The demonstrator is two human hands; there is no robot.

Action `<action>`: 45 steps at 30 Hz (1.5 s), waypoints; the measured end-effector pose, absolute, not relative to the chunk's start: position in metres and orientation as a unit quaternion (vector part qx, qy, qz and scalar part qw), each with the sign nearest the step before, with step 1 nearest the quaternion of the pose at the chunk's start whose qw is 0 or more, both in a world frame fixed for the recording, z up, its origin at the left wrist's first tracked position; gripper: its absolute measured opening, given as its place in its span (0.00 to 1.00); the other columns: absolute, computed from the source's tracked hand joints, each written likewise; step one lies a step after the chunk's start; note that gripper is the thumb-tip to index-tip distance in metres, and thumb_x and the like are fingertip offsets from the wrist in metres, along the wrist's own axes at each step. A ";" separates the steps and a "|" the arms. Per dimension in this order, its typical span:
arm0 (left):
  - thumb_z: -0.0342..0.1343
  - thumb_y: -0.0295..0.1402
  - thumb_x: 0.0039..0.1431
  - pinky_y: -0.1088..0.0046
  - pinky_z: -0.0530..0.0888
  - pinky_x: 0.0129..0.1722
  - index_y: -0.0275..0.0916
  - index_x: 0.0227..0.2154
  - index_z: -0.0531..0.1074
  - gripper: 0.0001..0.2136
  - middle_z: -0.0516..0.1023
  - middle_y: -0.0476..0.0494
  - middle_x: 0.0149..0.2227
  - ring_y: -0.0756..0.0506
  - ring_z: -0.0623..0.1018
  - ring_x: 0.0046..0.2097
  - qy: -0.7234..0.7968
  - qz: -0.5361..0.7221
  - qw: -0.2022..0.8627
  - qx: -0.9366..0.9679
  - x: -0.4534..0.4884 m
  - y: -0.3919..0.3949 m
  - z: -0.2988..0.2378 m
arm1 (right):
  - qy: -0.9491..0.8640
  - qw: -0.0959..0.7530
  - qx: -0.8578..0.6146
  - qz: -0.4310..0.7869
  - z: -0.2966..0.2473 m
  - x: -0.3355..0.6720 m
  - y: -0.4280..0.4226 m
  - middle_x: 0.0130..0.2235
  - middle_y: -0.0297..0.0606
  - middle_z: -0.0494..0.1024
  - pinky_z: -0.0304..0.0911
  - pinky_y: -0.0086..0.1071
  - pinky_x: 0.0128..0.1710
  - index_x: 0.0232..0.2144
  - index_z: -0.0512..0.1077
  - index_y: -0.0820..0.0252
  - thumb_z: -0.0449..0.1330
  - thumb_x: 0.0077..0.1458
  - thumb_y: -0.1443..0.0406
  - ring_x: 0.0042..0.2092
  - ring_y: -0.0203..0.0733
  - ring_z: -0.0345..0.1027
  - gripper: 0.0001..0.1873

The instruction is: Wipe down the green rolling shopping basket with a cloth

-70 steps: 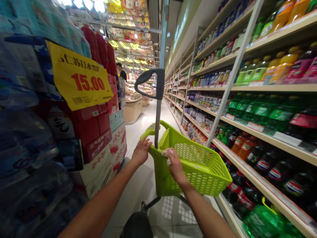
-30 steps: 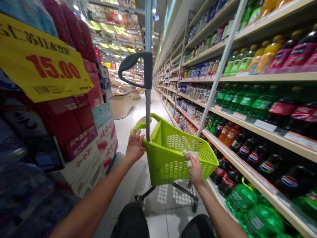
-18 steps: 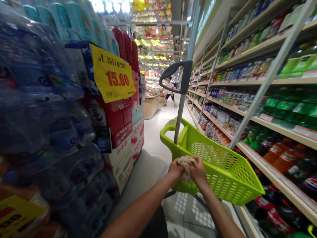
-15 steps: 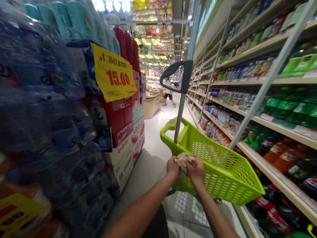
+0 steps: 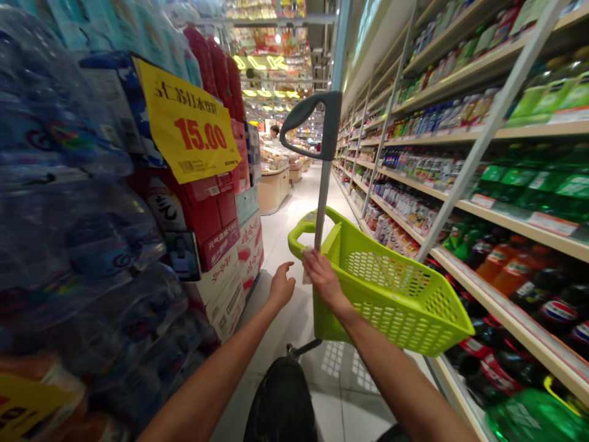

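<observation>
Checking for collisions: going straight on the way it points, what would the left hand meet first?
Likely the pale cloth in the right hand, though depth is unclear and the left hand might reach the green cart first.

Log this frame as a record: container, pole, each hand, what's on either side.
Container: bright green perforated plastic basket
Pole: grey metal pole at the basket's handle end, with dark grey looped handle
Left hand: fingers apart, nothing visibly held
Right hand: holds pale crumpled cloth at the basket's edge, beside the pole
Person's left: stacked plastic-wrapped bottles; yellow sign reading 15.00
Person's right: beige shelves of bottles
</observation>
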State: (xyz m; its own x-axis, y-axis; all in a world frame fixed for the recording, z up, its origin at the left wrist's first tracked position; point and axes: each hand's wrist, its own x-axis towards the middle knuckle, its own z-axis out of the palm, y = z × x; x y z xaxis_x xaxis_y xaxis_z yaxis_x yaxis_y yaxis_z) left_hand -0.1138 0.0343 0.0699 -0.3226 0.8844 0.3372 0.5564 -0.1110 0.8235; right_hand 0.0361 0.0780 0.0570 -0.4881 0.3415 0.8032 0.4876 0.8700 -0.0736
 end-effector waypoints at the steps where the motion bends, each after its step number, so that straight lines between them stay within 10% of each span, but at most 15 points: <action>1: 0.45 0.18 0.43 0.64 0.67 0.50 0.33 0.44 0.66 0.22 0.70 0.38 0.47 0.45 0.70 0.49 0.653 0.472 0.180 0.564 -0.116 0.033 0.062 | -0.880 0.402 -0.237 -0.087 0.037 0.037 0.077 0.52 0.37 0.68 0.49 0.44 0.58 0.45 0.69 0.56 0.48 0.57 0.71 0.59 0.41 0.50 0.16; 5: 0.45 0.17 0.43 0.66 0.68 0.47 0.34 0.42 0.67 0.21 0.72 0.39 0.45 0.46 0.72 0.47 0.671 0.426 0.198 0.574 -0.120 0.027 0.035 | -0.915 0.305 -0.245 -0.100 -0.034 0.053 0.060 0.47 0.40 0.73 0.59 0.39 0.52 0.40 0.72 0.59 0.51 0.55 0.72 0.54 0.41 0.60 0.13; 12: 0.45 0.17 0.44 0.68 0.67 0.49 0.33 0.43 0.66 0.20 0.70 0.39 0.47 0.46 0.70 0.49 0.671 0.410 0.188 0.588 -0.110 0.036 0.039 | -0.823 0.456 -0.288 -0.179 0.030 0.074 0.078 0.53 0.42 0.67 0.49 0.46 0.58 0.47 0.68 0.60 0.48 0.57 0.72 0.61 0.43 0.43 0.17; 30: 0.44 0.14 0.43 0.62 0.63 0.55 0.34 0.43 0.67 0.22 0.67 0.38 0.50 0.45 0.66 0.53 0.489 0.328 0.071 0.805 -0.023 0.030 0.029 | -0.855 0.375 -0.345 -0.095 -0.052 0.160 0.042 0.44 0.40 0.75 0.61 0.37 0.51 0.45 0.70 0.56 0.48 0.55 0.73 0.52 0.39 0.63 0.18; 35: 0.45 0.16 0.45 0.61 0.63 0.55 0.34 0.43 0.67 0.21 0.67 0.38 0.51 0.44 0.65 0.53 0.475 0.329 0.083 0.812 -0.013 0.031 0.031 | -0.795 0.458 -0.392 -0.071 -0.025 0.180 0.038 0.52 0.42 0.68 0.54 0.45 0.56 0.49 0.66 0.58 0.48 0.52 0.75 0.59 0.43 0.52 0.23; 45: 0.47 0.17 0.37 0.69 0.69 0.45 0.36 0.49 0.62 0.30 0.71 0.42 0.46 0.46 0.71 0.45 0.488 0.426 0.505 0.571 0.026 0.033 0.020 | -0.640 0.552 -0.463 0.268 0.008 0.170 0.009 0.37 0.39 0.77 0.66 0.36 0.41 0.35 0.74 0.59 0.48 0.44 0.72 0.40 0.42 0.71 0.18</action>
State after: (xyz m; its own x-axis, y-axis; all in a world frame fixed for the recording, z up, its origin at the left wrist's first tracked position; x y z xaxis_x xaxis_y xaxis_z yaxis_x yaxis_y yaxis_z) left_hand 0.0257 0.0332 0.0203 0.1615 0.9869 -0.0069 0.1265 -0.0138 0.9919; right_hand 0.1698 0.0093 0.0081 0.0379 0.8881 0.4580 0.2956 0.4279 -0.8541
